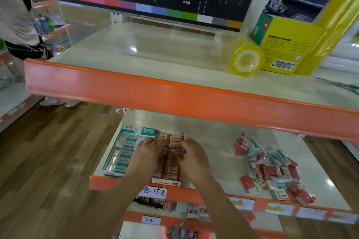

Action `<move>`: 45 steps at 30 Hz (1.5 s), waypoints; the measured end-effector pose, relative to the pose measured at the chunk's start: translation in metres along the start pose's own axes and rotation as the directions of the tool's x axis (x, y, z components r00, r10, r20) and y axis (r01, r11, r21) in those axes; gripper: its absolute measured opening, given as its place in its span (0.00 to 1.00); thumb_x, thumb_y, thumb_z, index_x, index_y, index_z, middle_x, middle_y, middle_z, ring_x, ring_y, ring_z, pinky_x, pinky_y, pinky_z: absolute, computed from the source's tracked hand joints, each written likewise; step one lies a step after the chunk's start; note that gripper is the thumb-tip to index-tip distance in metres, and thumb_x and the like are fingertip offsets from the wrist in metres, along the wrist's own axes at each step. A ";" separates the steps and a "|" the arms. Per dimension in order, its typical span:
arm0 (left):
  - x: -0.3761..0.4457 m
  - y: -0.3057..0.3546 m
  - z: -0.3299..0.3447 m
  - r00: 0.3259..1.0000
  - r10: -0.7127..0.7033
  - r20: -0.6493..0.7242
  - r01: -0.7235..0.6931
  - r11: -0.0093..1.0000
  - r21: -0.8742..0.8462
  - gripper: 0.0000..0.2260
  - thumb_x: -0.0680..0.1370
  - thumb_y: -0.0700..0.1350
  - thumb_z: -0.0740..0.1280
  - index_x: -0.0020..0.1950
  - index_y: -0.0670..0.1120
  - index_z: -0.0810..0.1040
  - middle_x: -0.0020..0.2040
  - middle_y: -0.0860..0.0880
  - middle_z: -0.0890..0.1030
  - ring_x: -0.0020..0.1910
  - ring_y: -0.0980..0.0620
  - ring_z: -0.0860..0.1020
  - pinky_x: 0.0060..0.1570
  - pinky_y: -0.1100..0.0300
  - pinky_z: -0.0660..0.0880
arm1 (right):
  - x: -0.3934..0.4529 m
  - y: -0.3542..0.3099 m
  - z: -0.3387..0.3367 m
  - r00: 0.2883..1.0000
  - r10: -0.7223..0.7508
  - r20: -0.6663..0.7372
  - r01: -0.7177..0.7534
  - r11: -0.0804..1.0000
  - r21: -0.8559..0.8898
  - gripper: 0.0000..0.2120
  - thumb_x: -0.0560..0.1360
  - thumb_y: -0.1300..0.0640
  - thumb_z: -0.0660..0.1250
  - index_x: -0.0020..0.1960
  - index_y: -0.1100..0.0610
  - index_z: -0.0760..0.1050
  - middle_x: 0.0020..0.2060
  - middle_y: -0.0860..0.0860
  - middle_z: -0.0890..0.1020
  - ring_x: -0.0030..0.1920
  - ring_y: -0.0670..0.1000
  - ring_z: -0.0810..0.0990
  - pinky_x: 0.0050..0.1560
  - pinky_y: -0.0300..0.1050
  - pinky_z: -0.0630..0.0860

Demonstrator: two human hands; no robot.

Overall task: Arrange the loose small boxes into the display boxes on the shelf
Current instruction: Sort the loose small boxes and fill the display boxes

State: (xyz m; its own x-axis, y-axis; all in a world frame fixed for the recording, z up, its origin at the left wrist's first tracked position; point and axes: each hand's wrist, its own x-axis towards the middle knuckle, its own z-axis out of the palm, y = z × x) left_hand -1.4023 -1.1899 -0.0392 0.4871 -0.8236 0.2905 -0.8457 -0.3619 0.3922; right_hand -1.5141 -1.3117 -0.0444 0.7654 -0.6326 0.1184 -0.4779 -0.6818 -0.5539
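Red display box (166, 180) under both hands, left hand (148, 153) flat, fingers straight, right hand (191, 156) fingers pinching small red box (179, 151).

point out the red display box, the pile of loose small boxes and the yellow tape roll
red display box (168, 181): head view, on its near front wall, by the shelf edge.
pile of loose small boxes (271, 170): head view, on a red box mid-pile.
yellow tape roll (245, 60): head view, on its round front face.

A handwritten price tag (154, 192) on the shelf edge reads "包:15元"; a lower tag (151, 220) reads "5元".
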 end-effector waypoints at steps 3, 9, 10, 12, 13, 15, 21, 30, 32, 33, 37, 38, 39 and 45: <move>0.001 -0.002 0.002 0.999 0.032 0.030 -0.033 0.999 0.043 0.13 0.73 0.38 0.67 0.54 0.52 0.79 0.49 0.54 0.82 0.51 0.50 0.77 0.52 0.54 0.72 | 0.001 0.002 0.002 1.000 0.021 -0.009 -0.021 1.000 -0.018 0.05 0.74 0.52 0.71 0.48 0.50 0.78 0.47 0.44 0.78 0.49 0.46 0.76 0.47 0.43 0.76; 0.001 0.000 0.002 0.997 0.049 0.056 -0.053 0.996 0.076 0.12 0.71 0.39 0.68 0.52 0.52 0.78 0.48 0.53 0.80 0.47 0.50 0.77 0.48 0.54 0.74 | -0.001 0.002 0.011 0.996 0.079 -0.038 -0.080 0.996 -0.043 0.08 0.74 0.53 0.68 0.54 0.49 0.79 0.56 0.42 0.77 0.54 0.46 0.76 0.49 0.44 0.77; 0.001 0.001 0.002 0.997 0.054 0.053 -0.058 0.995 0.076 0.13 0.70 0.38 0.70 0.51 0.52 0.78 0.47 0.53 0.79 0.46 0.49 0.77 0.47 0.54 0.74 | -0.002 0.002 0.012 0.996 0.081 -0.036 -0.082 0.995 -0.052 0.10 0.74 0.52 0.68 0.56 0.48 0.78 0.58 0.41 0.76 0.56 0.46 0.75 0.51 0.44 0.77; 0.002 0.004 0.001 0.998 0.050 0.049 -0.054 0.995 0.086 0.15 0.68 0.37 0.71 0.51 0.52 0.79 0.47 0.53 0.80 0.46 0.49 0.77 0.46 0.54 0.74 | -0.002 0.002 0.013 0.996 0.081 -0.036 -0.083 0.995 -0.056 0.11 0.75 0.52 0.67 0.57 0.48 0.78 0.60 0.41 0.75 0.58 0.46 0.75 0.53 0.43 0.77; 0.003 0.006 0.001 0.998 0.044 0.044 -0.047 0.995 0.086 0.15 0.68 0.37 0.71 0.51 0.52 0.79 0.48 0.53 0.80 0.47 0.49 0.77 0.47 0.54 0.74 | -0.003 0.003 0.013 0.996 0.079 -0.047 -0.081 0.996 -0.044 0.10 0.75 0.52 0.67 0.55 0.47 0.79 0.60 0.41 0.75 0.57 0.45 0.75 0.52 0.43 0.76; 0.006 0.014 0.003 0.998 0.042 0.041 -0.045 0.996 0.073 0.16 0.67 0.37 0.71 0.51 0.51 0.80 0.49 0.52 0.80 0.49 0.48 0.77 0.48 0.53 0.74 | -0.006 0.004 0.009 0.994 0.073 -0.087 -0.072 0.997 0.006 0.07 0.75 0.52 0.67 0.52 0.47 0.80 0.59 0.40 0.75 0.56 0.44 0.76 0.51 0.40 0.76; 0.015 0.051 0.016 0.992 0.122 0.032 -0.122 0.993 0.008 0.15 0.65 0.35 0.72 0.50 0.48 0.82 0.46 0.50 0.81 0.48 0.47 0.79 0.49 0.51 0.76 | -0.020 0.033 -0.014 0.968 0.172 -0.181 -0.154 0.982 0.109 0.06 0.75 0.56 0.68 0.50 0.49 0.80 0.52 0.42 0.78 0.42 0.42 0.77 0.44 0.34 0.73; 0.020 0.118 0.066 0.940 0.297 0.168 -0.286 0.954 -0.085 0.17 0.76 0.40 0.60 0.62 0.51 0.76 0.60 0.54 0.76 0.62 0.53 0.71 0.59 0.59 0.68 | -0.059 0.105 -0.063 0.878 0.398 -0.266 -0.391 0.917 0.082 0.16 0.72 0.58 0.71 0.59 0.54 0.78 0.56 0.49 0.79 0.50 0.52 0.80 0.49 0.40 0.73; 0.018 0.133 0.078 0.904 0.363 0.226 -0.349 0.932 -0.103 0.17 0.76 0.41 0.59 0.64 0.51 0.74 0.62 0.54 0.75 0.63 0.52 0.70 0.60 0.58 0.67 | -0.066 0.118 -0.074 0.840 0.461 -0.286 -0.455 0.886 0.089 0.16 0.71 0.60 0.70 0.59 0.55 0.79 0.56 0.51 0.78 0.54 0.53 0.79 0.50 0.41 0.73; 0.016 0.140 0.084 0.882 0.399 0.250 -0.380 0.917 -0.121 0.17 0.76 0.42 0.59 0.63 0.51 0.74 0.62 0.54 0.75 0.63 0.51 0.70 0.60 0.57 0.68 | -0.069 0.124 -0.079 0.821 0.485 -0.301 -0.482 0.872 0.087 0.16 0.71 0.60 0.69 0.59 0.56 0.79 0.57 0.52 0.78 0.54 0.54 0.79 0.51 0.43 0.74; 0.011 0.163 0.106 0.819 0.493 0.295 -0.471 0.870 -0.149 0.14 0.75 0.46 0.58 0.60 0.50 0.74 0.59 0.53 0.75 0.61 0.50 0.69 0.56 0.55 0.69 | -0.078 0.135 -0.087 0.808 0.474 -0.350 -0.490 0.870 0.048 0.13 0.73 0.62 0.66 0.56 0.57 0.81 0.54 0.55 0.79 0.48 0.55 0.79 0.43 0.45 0.75; 0.011 0.166 0.110 0.811 0.507 0.292 -0.482 0.862 -0.159 0.15 0.75 0.46 0.58 0.60 0.50 0.74 0.59 0.53 0.75 0.60 0.50 0.69 0.56 0.55 0.69 | -0.079 0.136 -0.086 0.812 0.454 -0.366 -0.473 0.880 0.042 0.12 0.74 0.63 0.66 0.55 0.57 0.82 0.52 0.55 0.80 0.46 0.55 0.79 0.41 0.45 0.74; 0.010 0.167 0.113 0.809 0.515 0.282 -0.483 0.857 -0.179 0.15 0.75 0.47 0.58 0.60 0.50 0.74 0.60 0.53 0.75 0.60 0.50 0.70 0.56 0.56 0.69 | -0.080 0.136 -0.085 0.812 0.443 -0.380 -0.462 0.886 0.045 0.11 0.75 0.64 0.65 0.54 0.57 0.82 0.52 0.55 0.80 0.45 0.55 0.79 0.40 0.46 0.74; 0.006 0.157 0.111 0.849 0.505 0.153 -0.490 0.862 -0.126 0.11 0.72 0.50 0.63 0.51 0.52 0.81 0.51 0.56 0.81 0.56 0.50 0.76 0.53 0.55 0.73 | -0.083 0.128 -0.080 0.806 0.442 -0.394 -0.465 0.884 0.041 0.15 0.76 0.63 0.63 0.61 0.58 0.80 0.59 0.53 0.79 0.49 0.54 0.81 0.43 0.45 0.77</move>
State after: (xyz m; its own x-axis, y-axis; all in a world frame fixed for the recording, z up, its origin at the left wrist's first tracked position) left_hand -1.5563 -1.3008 -0.0729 -0.0470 -0.9492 0.3113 -0.9407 0.1469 0.3059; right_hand -1.6733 -1.3761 -0.0597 0.2357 -0.9560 0.1747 -0.7609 -0.2933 -0.5788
